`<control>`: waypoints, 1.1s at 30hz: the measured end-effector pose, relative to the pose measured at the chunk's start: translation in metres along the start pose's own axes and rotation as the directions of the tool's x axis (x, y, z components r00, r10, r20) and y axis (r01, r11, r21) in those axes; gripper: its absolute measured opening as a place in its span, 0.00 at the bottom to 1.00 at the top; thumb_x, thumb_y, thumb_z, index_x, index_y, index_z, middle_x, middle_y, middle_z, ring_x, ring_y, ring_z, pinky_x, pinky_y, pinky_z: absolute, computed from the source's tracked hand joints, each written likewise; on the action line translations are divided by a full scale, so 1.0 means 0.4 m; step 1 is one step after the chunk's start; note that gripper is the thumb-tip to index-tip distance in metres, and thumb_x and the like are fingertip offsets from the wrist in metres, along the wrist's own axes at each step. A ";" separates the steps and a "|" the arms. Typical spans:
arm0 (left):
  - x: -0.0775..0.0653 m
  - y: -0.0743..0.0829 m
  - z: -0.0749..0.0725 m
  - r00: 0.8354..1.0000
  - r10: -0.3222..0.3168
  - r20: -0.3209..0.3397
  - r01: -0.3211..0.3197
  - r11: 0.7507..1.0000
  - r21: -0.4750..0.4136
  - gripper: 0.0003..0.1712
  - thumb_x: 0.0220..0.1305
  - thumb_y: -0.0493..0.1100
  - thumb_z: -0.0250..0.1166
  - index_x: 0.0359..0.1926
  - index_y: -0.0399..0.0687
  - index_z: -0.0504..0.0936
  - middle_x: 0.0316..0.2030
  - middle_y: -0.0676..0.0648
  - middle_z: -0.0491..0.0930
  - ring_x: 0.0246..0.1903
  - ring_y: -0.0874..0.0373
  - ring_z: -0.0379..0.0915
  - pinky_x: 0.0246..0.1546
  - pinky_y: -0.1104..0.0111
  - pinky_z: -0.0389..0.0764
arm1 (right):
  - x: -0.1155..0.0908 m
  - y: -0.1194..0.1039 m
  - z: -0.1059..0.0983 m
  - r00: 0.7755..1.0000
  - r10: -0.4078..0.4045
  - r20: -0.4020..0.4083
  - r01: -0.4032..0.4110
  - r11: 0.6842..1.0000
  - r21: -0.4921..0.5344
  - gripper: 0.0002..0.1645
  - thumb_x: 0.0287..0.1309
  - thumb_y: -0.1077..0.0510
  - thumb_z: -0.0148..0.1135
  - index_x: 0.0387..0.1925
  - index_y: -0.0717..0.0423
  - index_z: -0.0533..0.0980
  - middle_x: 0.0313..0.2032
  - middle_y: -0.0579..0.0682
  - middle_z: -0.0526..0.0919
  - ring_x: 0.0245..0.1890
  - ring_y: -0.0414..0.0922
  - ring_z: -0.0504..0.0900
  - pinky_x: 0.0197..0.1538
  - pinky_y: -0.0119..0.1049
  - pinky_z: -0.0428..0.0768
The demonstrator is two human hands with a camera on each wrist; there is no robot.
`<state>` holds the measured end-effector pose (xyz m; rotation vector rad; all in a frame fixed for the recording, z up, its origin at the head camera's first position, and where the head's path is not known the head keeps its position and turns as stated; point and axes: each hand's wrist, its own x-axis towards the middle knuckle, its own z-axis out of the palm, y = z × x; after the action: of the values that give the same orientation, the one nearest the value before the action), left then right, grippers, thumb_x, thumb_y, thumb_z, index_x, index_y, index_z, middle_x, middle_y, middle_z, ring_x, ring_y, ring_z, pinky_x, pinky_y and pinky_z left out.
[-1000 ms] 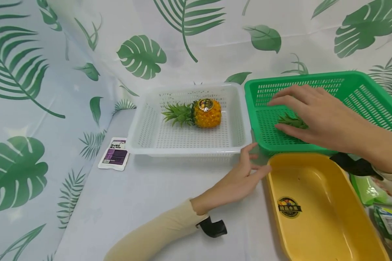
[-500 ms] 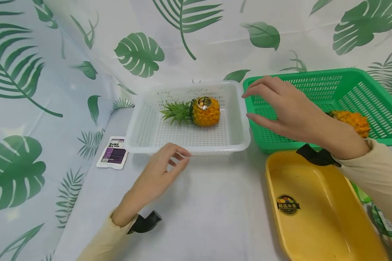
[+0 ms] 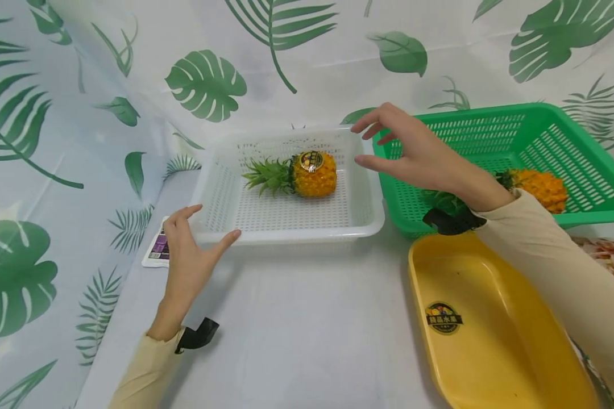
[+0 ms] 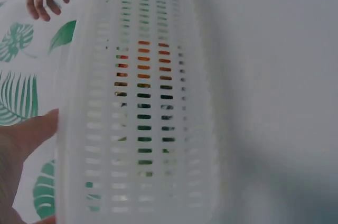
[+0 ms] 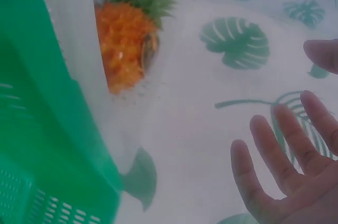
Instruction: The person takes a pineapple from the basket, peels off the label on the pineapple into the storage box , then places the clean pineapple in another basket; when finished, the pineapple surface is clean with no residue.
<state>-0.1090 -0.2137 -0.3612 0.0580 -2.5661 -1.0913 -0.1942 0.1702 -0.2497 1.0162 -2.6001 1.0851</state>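
Note:
A white slotted plastic basket holds a small pineapple lying on its side, with a round black-and-gold label and its leafy crown to the left. My left hand is at the basket's front left corner, thumb and fingers spread, thumb tip right at the rim. In the left wrist view, the left thumb meets the edge of the basket wall. Over the right end of the basket hovers my right hand, fingers spread and holding nothing; the right wrist view shows its fingers apart.
On the right, a green slotted basket contains another pineapple, partly behind my right forearm. A yellow tub with a round sticker stands in front of it. A purple-and-white packet lies left, partly behind my left hand.
My left hand has moved left along the white basket's front to its left corner. My right hand has moved left from over the green basket to the white basket's right end, uncovering the second pineapple.

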 end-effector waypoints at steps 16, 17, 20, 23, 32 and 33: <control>0.018 -0.040 0.031 0.975 -0.189 0.118 0.222 0.883 -0.414 0.58 0.60 0.41 0.80 0.80 0.45 0.51 0.74 0.38 0.60 0.68 0.47 0.64 0.57 0.61 0.73 | 0.171 0.032 0.039 0.963 0.130 0.235 -0.133 0.991 -0.003 0.41 0.64 0.57 0.74 0.70 0.66 0.63 0.69 0.62 0.66 0.67 0.58 0.69 0.68 0.56 0.71; 0.018 -0.040 0.031 0.974 -0.189 0.122 0.223 0.880 -0.419 0.58 0.60 0.41 0.80 0.80 0.46 0.51 0.74 0.39 0.60 0.68 0.47 0.64 0.56 0.61 0.73 | 0.182 0.035 0.041 0.960 0.137 0.246 -0.140 0.990 -0.005 0.42 0.64 0.57 0.74 0.71 0.66 0.63 0.70 0.62 0.66 0.67 0.58 0.68 0.68 0.56 0.70; 0.018 -0.039 0.032 0.973 -0.187 0.133 0.226 0.875 -0.427 0.58 0.60 0.42 0.79 0.80 0.46 0.50 0.74 0.39 0.61 0.68 0.46 0.64 0.57 0.60 0.73 | 0.210 0.043 0.049 0.946 0.162 0.281 -0.168 0.986 -0.001 0.45 0.63 0.57 0.74 0.73 0.66 0.61 0.71 0.63 0.65 0.68 0.59 0.67 0.69 0.56 0.69; 0.019 -0.038 0.034 0.973 -0.184 0.140 0.227 0.873 -0.431 0.58 0.60 0.41 0.79 0.80 0.45 0.50 0.74 0.39 0.61 0.69 0.46 0.63 0.61 0.56 0.72 | 0.228 0.049 0.061 0.925 0.198 0.324 -0.207 0.978 -0.007 0.47 0.63 0.57 0.75 0.75 0.65 0.59 0.72 0.63 0.63 0.69 0.59 0.66 0.71 0.56 0.68; 0.020 -0.042 0.028 0.972 -0.184 0.147 0.229 0.877 -0.421 0.56 0.61 0.40 0.78 0.79 0.44 0.50 0.74 0.38 0.62 0.70 0.46 0.64 0.65 0.50 0.72 | 0.272 0.079 0.133 0.847 0.339 0.410 -0.327 0.940 -0.100 0.53 0.61 0.55 0.76 0.78 0.63 0.55 0.74 0.64 0.58 0.72 0.61 0.63 0.73 0.54 0.68; 0.020 -0.042 0.027 0.972 -0.183 0.148 0.229 0.879 -0.418 0.56 0.61 0.41 0.78 0.79 0.44 0.51 0.74 0.37 0.61 0.70 0.45 0.64 0.65 0.50 0.72 | 0.275 0.084 0.141 0.838 0.358 0.412 -0.344 0.933 -0.110 0.54 0.61 0.56 0.76 0.78 0.63 0.54 0.74 0.64 0.59 0.71 0.62 0.63 0.73 0.54 0.68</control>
<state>-0.1216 -0.2195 -0.3776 0.1712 -2.3789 -1.7680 -0.2925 0.0907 -0.2692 0.8665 -3.2513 0.9698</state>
